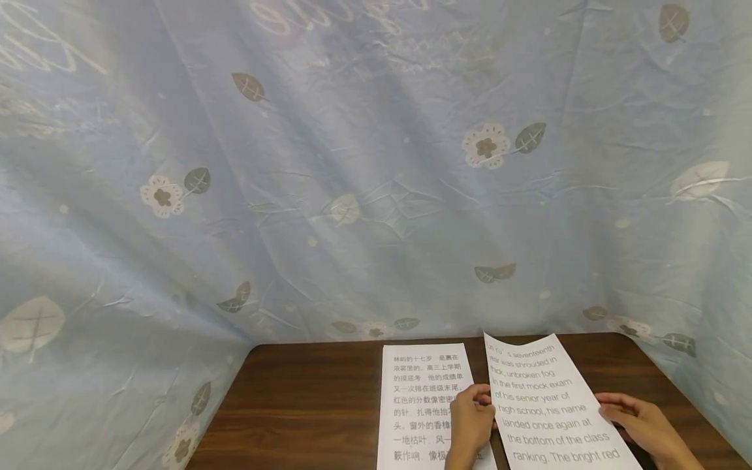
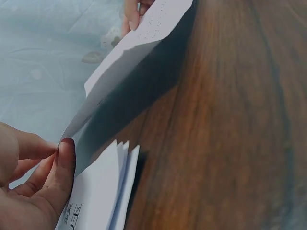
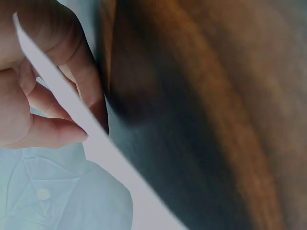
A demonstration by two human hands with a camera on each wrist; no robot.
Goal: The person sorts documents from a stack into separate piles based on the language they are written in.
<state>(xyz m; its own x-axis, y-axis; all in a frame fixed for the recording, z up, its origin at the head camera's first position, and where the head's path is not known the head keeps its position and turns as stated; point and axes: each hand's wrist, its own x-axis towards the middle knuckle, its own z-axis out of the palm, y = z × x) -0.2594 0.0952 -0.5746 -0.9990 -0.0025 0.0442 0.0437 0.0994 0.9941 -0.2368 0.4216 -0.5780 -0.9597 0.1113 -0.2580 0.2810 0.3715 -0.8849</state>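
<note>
A white sheet of paper printed with large English text (image 1: 543, 405) is lifted off the table, its top edge sagging in the middle. My left hand (image 1: 472, 418) pinches its left edge between thumb and fingers, and my right hand (image 1: 643, 421) pinches the right edge. Beneath my left forearm lies a stack of paper with Chinese text (image 1: 420, 398), partly covered by that hand. In the left wrist view, several loose corners of the stack (image 2: 103, 187) fan apart below the thumb. The raised sheet (image 3: 115, 158) appears edge-on in the right wrist view, between thumb and fingers.
The dark brown wooden table (image 1: 294, 398) has rounded far corners and runs up to a pale blue curtain (image 1: 376, 196) with leaf and flower prints. The curtain surrounds the far side and both flanks. A dark shadow of the sheet falls on the wood.
</note>
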